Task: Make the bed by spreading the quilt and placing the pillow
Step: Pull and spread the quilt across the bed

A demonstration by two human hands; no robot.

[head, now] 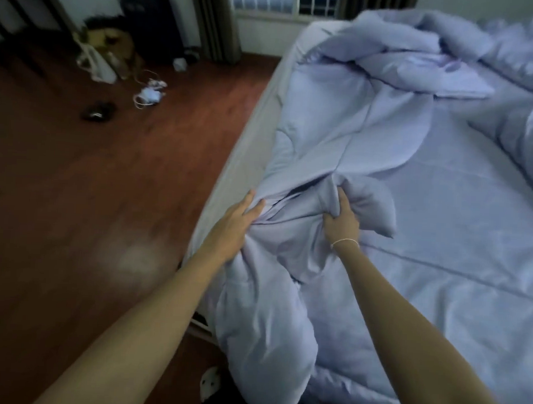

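A pale lilac quilt (pixel 349 119) lies crumpled along the left side of the bed (pixel 461 230), bunched up at the far end and hanging over the near left corner. My left hand (pixel 238 220) grips a fold of the quilt at the bed's left edge. My right hand (pixel 341 219), with a thin white band at the wrist, is closed on a bunched fold a little to the right. A flat lilac pillow (pixel 460 77) lies at the far end, partly under the heaped quilt.
Reddish wooden floor (pixel 89 192) runs along the bed's left side. Bags (pixel 106 51), white cables (pixel 150 93) and a dark object (pixel 98 111) lie on it near the far wall. Curtains (pixel 219 20) and a window (pixel 288 0) are at the back.
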